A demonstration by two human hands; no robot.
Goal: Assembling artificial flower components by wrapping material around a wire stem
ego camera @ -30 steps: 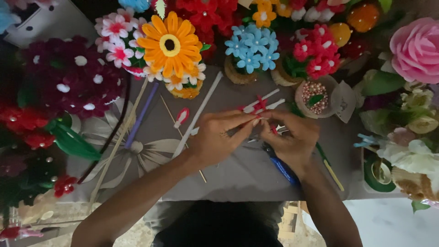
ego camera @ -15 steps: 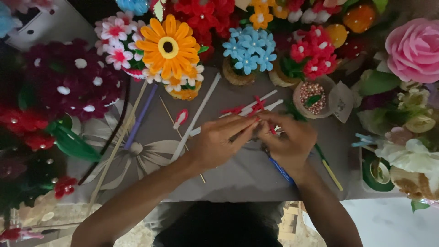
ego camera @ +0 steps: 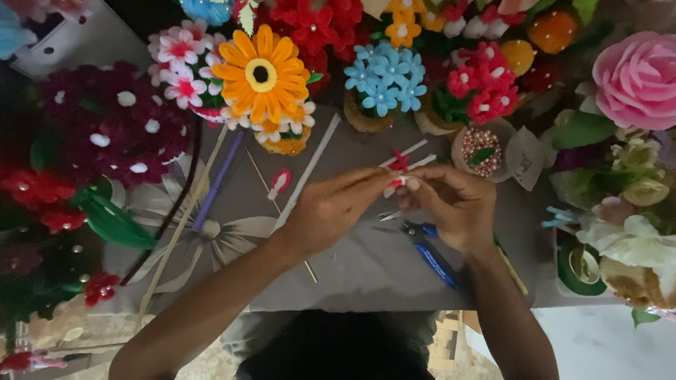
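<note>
Both hands are meeting over the grey table [ego camera: 352,274]: left hand [ego camera: 331,211] and right hand [ego camera: 454,204] are pinching a small red-and-white flower piece [ego camera: 400,167] between fingertips, lifting it for close work. Blue-handled pliers [ego camera: 429,250] are lying just below, within reach.

No packages, labels, signs, screens.
</note>
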